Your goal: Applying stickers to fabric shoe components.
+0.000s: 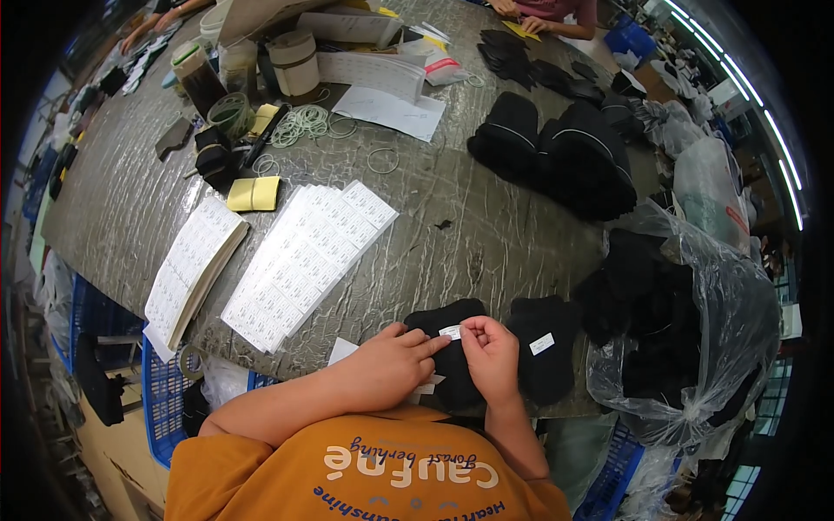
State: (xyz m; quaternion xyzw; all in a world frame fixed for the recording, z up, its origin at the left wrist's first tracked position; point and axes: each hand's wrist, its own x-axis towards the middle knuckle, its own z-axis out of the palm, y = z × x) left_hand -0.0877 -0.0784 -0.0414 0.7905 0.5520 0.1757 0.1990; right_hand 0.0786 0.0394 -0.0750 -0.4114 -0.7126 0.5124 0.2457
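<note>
A small white label (450,332) lies at the upper part of a black fabric piece (459,378) at the table's near edge. The thumb and forefinger of my right hand (492,358) pinch the label's right end. My left hand (393,365) rests on the fabric from the left, fingers stretched out, one fingertip at the label's lower edge. Bits of white paper (343,350) show beside the left wrist, and another peeks out by the palm. To the right lies a second black fabric piece (549,382) bearing a white label (541,345).
White label sheets (304,260) and a thicker stack (193,265) lie left. Stacked black items (573,156) stand far right, near a clear plastic bag (738,321) of black pieces. Jars (198,76), rubber bands (300,127) and papers fill the back; a co-worker's hands (521,17) show beyond.
</note>
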